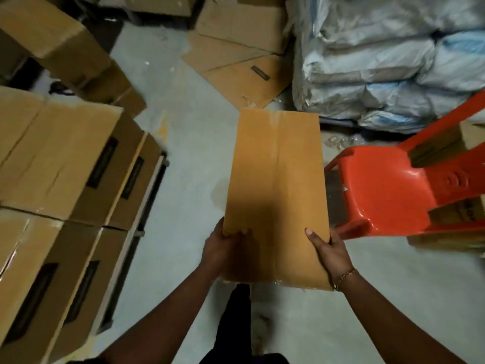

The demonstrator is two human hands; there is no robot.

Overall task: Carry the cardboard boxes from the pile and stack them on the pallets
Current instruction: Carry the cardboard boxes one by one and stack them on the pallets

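Left hand: grasping the near left edge of the carried cardboard box, fingertips curled over onto its top face.

Right hand: grasping the near right edge of the same box, thumb laid on the top face, remaining fingers wrapped round the side and out of sight. A gold-coloured bracelet sits on this wrist.

Carried cardboard box: long and narrow, closed, with a centre seam running lengthwise. It is held between both hands, clear of the floor, long axis pointing away from the person. A dark trouser leg shows below its near end.

Left of the carried box, apart from it: stacked boxes, brown with dark slot-shaped marks on their sides, several layers deep, tops taped. A pale low frame shows at the foot of this stack; whether it is a pallet cannot be confirmed.

Right of the carried box, just beside it: an orange plastic chair, seen tilted in this view, with further cardboard visible behind its back.

Far right, beyond the chair: pale wrapped bundles piled in layers.

Far centre: flattened cardboard lying on the floor, with an opened carton behind it.

The view is motion-blurred at the left.
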